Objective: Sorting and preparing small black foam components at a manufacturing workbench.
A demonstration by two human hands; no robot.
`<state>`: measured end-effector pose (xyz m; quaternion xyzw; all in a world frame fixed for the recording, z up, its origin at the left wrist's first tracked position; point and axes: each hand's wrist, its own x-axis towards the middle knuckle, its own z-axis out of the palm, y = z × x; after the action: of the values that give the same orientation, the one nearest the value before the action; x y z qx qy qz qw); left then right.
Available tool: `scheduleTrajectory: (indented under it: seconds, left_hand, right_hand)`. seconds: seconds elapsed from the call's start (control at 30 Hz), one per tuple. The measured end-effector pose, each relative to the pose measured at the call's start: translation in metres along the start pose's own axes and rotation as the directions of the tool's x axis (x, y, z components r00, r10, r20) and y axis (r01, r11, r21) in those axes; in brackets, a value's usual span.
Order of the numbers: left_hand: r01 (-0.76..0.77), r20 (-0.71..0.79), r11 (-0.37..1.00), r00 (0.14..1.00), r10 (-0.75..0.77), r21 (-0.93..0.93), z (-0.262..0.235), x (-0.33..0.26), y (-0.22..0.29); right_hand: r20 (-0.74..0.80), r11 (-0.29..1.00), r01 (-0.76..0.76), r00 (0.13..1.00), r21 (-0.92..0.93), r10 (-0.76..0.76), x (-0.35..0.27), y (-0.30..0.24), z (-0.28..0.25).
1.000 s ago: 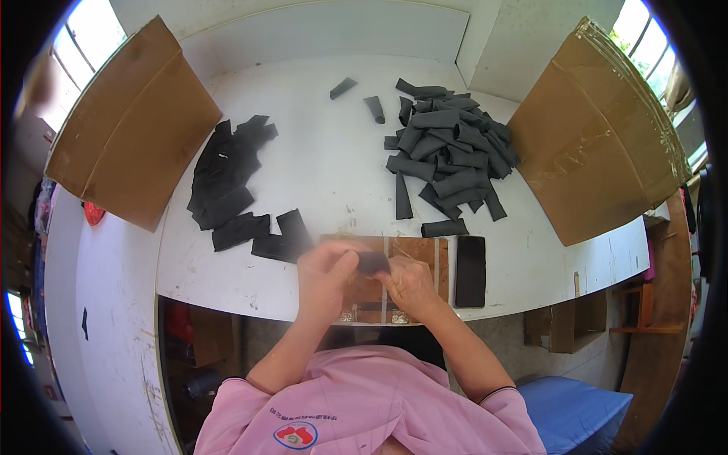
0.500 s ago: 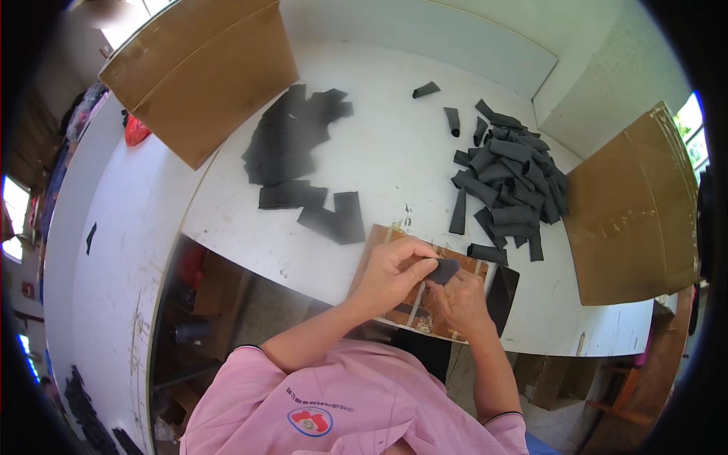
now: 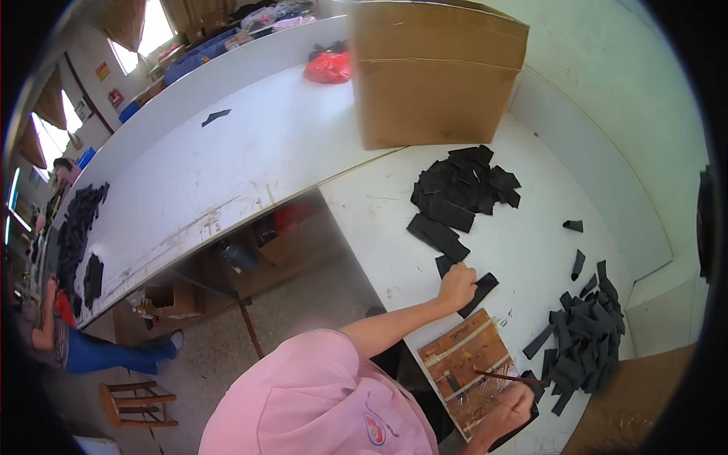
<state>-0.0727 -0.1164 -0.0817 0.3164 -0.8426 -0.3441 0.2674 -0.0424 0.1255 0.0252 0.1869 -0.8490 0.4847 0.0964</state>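
My left hand (image 3: 457, 287) reaches out over the white table (image 3: 379, 205) and is closed on a flat black piece (image 3: 479, 291), next to the spread pile of black pieces (image 3: 464, 186). My right hand (image 3: 513, 406) stays at the near corner of the striped wooden board (image 3: 464, 365), its fingers curled round a thin dark stick (image 3: 497, 374) that lies across the board. A second heap of narrower black strips (image 3: 584, 341) is to the right of the board.
A large cardboard box (image 3: 432, 72) stands at the far end of the table, with a red bag (image 3: 327, 67) behind it. Another long white table (image 3: 205, 167) runs left, with black pieces (image 3: 76, 227) at its end. A seated person (image 3: 68, 349) and a wooden stool (image 3: 136, 402) are at the lower left.
My head has turned left and the view has swung. My left hand has left the board and carried a black piece out toward the left pile. My right hand has stayed at the board.
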Motion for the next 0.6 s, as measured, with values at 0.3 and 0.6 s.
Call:
scheduleTrajectory:
  seconds: [0.3,0.6]
  left_hand:
    - [0.276,0.579,0.697,0.779,0.241,-0.662,-0.091,-0.033,0.068]
    - [0.614,0.634,0.189,0.77,0.066,-0.766,-0.137,-0.082,0.066]
  right_hand:
    - [0.511,0.584,-0.608,0.786,0.538,0.348,0.014,-0.04,0.063]
    - [0.693,-0.028,-0.745,0.606,0.667,0.391,0.022,-0.034,0.077]
